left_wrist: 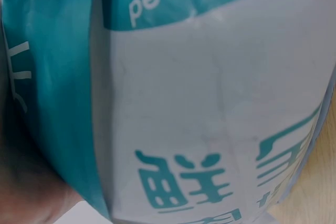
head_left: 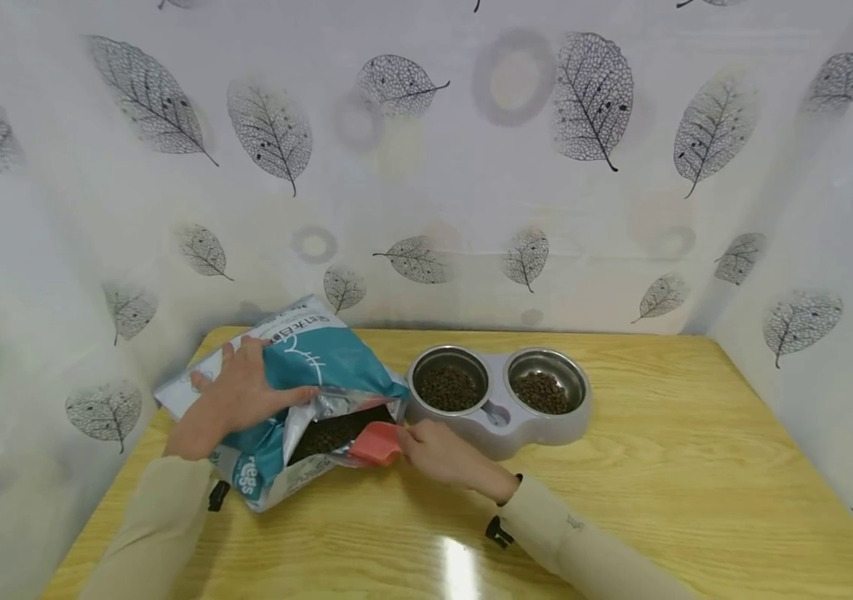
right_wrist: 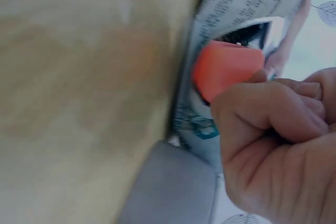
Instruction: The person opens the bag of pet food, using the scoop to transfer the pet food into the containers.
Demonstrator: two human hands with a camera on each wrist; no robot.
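"What's gripped?"

"On my feed the right hand grips a red scoop at the open mouth of the bag. The left hand rests on the bag, fingers spread, gripping nothing."

"And the bag?"

"Lying on the left part of the wooden table, dark kibble inside."

"Anything crowding it?"

"I see a grey bowl stand just beside the mouth, beyond the right hand. Its two steel bowls hold brown pellets. I can't tell whether stand and bag touch. A leaf-print curtain hangs close behind."
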